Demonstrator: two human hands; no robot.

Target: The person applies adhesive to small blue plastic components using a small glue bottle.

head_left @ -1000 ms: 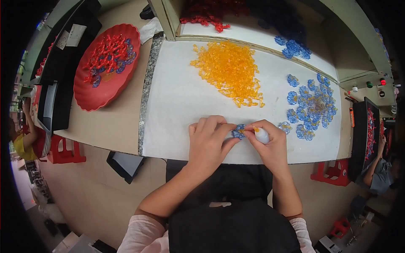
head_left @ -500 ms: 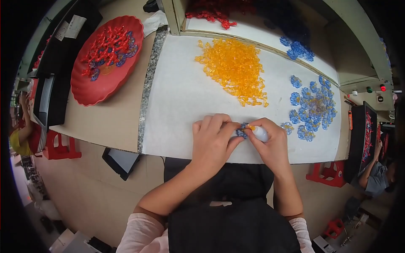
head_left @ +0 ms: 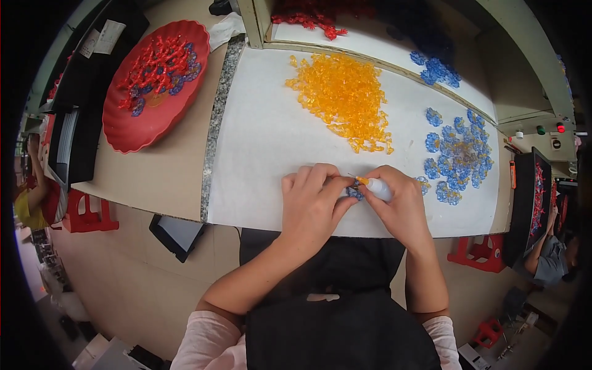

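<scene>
My left hand and my right hand meet at the near edge of a white sheet on the table. The left fingers pinch a small blue plastic piece, mostly hidden between the two hands. My right hand grips a small white squeeze bottle whose orange tip points at that blue piece. A heap of orange plastic pieces lies farther back on the sheet. Several blue pieces are spread to the right of my right hand.
A red scalloped tray with red and blue pieces stands at the left. Black trays sit beyond it, and another black tray at the right edge. More red and blue pieces lie on the back shelf. Other people sit at far left and right.
Both hands stay together at the sheet's near edge with the bottle tip at the blue piece; only the view has shifted slightly.
</scene>
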